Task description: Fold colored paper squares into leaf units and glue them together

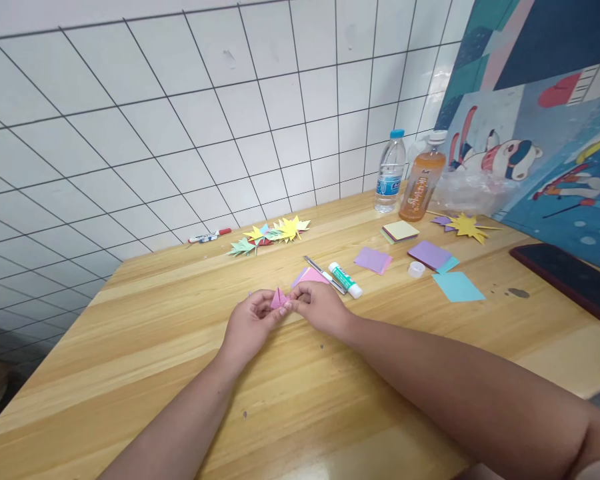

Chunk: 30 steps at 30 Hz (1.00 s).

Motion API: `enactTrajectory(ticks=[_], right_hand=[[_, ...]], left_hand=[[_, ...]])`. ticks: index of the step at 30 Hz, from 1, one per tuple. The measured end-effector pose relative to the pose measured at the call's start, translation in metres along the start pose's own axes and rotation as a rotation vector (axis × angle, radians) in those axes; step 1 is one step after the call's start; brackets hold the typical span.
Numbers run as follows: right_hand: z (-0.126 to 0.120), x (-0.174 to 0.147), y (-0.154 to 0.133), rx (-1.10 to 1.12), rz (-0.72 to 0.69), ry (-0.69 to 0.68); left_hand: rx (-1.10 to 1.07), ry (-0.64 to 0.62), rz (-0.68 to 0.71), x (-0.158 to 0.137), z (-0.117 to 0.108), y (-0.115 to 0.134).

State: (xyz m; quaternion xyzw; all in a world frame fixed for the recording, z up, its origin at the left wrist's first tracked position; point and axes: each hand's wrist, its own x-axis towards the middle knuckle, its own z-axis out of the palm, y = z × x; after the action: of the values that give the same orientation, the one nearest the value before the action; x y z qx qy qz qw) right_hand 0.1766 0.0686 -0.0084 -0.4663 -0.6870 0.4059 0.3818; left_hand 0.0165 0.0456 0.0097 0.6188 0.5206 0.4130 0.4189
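A small folded piece of pink paper is held between both my hands, its pointed tip upward. My left hand pinches it from the left, the thumb along its lower edge. From the right, my right hand grips the same paper with thumb and fingertips; part of the fold is hidden by the fingers. Just behind my right hand lie pink and purple paper sheets. Beside them are a slim metallic cutter or pen and a green-and-white glue stick.
Folded paper stars lie near the tiled wall, beside markers. Rightward are paper stacks, purple sheets, a blue sheet, a clear cap, a water bottle, an orange drink bottle and a dark phone-like slab.
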Motion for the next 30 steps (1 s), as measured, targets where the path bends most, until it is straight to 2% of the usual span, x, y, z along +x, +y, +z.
enactTrajectory(ticks=[5,11,18,24,30], right_hand=[[-0.0019,-0.0019,-0.0031,-0.055,-0.065,0.021],[-0.0018,-0.0009,-0.0014,-0.053,-0.113,0.038],[-0.0036,-0.0023,-0.0054,-0.066,-0.14,0.057],[-0.0012,-0.0019,-0.0049,0.042,-0.048,0.066],[0.0,-0.002,-0.0037,0.077,-0.045,0.035]], left_hand=[[0.028,-0.009,0.058,0.0014,-0.0013,-0.0044],[0.042,-0.067,0.047,0.0006,-0.003,-0.0039],[0.01,0.028,0.035,0.0023,-0.0024,-0.0102],[0.015,0.054,0.032,0.0023,-0.0034,-0.0082],[0.053,0.052,0.047,0.0012,-0.0029,-0.0055]])
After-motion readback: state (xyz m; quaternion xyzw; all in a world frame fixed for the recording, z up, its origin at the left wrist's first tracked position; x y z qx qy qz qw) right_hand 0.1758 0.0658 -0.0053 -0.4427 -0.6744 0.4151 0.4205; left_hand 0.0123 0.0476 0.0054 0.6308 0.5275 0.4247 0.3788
